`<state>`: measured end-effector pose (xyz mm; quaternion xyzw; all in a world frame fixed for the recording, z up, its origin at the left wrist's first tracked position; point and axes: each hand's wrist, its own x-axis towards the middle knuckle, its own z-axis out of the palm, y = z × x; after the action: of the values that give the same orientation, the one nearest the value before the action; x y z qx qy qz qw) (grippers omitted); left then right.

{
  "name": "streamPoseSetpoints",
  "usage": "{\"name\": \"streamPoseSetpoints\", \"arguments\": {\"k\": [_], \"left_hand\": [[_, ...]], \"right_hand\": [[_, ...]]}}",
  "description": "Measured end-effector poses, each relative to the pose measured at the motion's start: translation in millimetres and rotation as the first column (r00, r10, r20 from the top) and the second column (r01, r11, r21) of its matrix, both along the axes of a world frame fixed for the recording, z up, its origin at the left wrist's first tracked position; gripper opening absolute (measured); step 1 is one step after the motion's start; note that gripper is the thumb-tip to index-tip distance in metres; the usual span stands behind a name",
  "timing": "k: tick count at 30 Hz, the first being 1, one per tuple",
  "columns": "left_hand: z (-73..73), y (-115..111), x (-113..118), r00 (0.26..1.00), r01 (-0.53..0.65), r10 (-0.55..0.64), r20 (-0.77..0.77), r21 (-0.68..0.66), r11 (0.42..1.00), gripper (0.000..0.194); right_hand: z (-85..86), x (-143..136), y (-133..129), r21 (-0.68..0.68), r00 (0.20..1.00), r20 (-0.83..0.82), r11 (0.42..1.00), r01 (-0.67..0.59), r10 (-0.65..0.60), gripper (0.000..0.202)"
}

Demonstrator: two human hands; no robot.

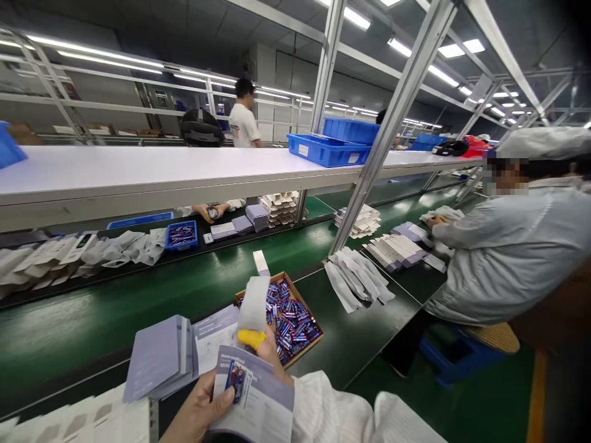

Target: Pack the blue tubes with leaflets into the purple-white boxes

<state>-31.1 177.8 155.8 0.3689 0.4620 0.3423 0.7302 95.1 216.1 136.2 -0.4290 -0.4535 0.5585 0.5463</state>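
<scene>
My left hand point(203, 403) is closed on a purple-and-white printed leaflet point(258, 406), its thumb pressing a small pack of batteries point(236, 380) against the paper. Just behind the leaflet, my right hand point(271, 354) is closed round a yellow object point(252, 338), with a whitish translucent sleeve point(255, 301) standing up above it; part of this hand is hidden by the leaflet. A cardboard tray point(302, 289) full of loose blue and red batteries lies beyond my right hand. Left of my hands are stacked purple leaflets point(154, 357).
White boxes point(92, 418) line the lower left. One small box point(261, 263) lies on the green belt point(207, 271). White sleeves point(357, 280) are at the right. A seated person point(517, 246) works at the far right; another person's hands point(212, 212) show across the belt. A metal post point(392, 123) rises ahead.
</scene>
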Motion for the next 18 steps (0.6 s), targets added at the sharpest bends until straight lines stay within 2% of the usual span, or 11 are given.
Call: {"name": "streamPoseSetpoints", "arguments": {"k": [2, 4, 6, 8, 10, 12, 15, 17, 18], "left_hand": [[-5.4, -7.0, -11.6, 0.999, -0.017, 0.018, 0.042, -0.019, 1.0, 0.037], [-11.9, -16.0, -23.4, 0.989, -0.081, 0.088, 0.116, -0.059, 0.995, 0.039], [-16.9, -25.8, -30.1, 0.957, -0.153, 0.172, 0.233, -0.096, 0.984, 0.04], [-18.8, -32.9, -31.2, 0.919, -0.161, 0.189, 0.346, -0.108, 0.981, 0.039], [-17.5, -35.7, -30.8, 0.903, -0.081, 0.112, 0.415, -0.09, 0.993, 0.034], [-14.3, -35.3, -34.3, 0.896, -0.073, 0.099, 0.432, -0.076, 0.994, 0.03], [-10.2, -34.0, -50.3, 0.907, -0.266, 0.28, 0.314, -0.085, 0.96, 0.027], [-10.4, -34.4, -63.1, 0.89, -0.424, 0.427, 0.159, -0.049, 0.904, 0.028], [-11.8, -34.7, -68.0, 0.871, -0.485, 0.484, 0.084, -0.014, 0.875, 0.029]], "right_hand": [[13.7, 2.1, -8.3, -0.054, 0.973, -0.206, 0.992, -0.115, 0.102, 0.045], [26.9, 7.0, -16.1, -0.031, 0.904, -0.376, 0.973, -0.23, 0.202, 0.048], [32.6, 7.3, -20.5, 0.007, 0.874, -0.395, 0.952, -0.306, 0.284, 0.052], [28.9, 0.5, -20.6, -0.03, 0.891, -0.354, 0.949, -0.314, 0.284, 0.046], [19.7, -9.6, -16.3, -0.127, 0.934, -0.311, 0.966, -0.224, 0.176, 0.036], [11.9, -15.7, -7.3, -0.246, 0.968, -0.25, 0.967, -0.07, 0.006, 0.032], [13.5, -11.3, 10.7, -0.316, 0.942, -0.227, 0.934, 0.167, -0.245, 0.036], [22.9, -6.2, 18.2, -0.287, 0.925, -0.246, 0.933, 0.216, -0.289, 0.04], [28.3, -6.3, 18.8, -0.267, 0.934, -0.237, 0.943, 0.202, -0.267, 0.042]]}}
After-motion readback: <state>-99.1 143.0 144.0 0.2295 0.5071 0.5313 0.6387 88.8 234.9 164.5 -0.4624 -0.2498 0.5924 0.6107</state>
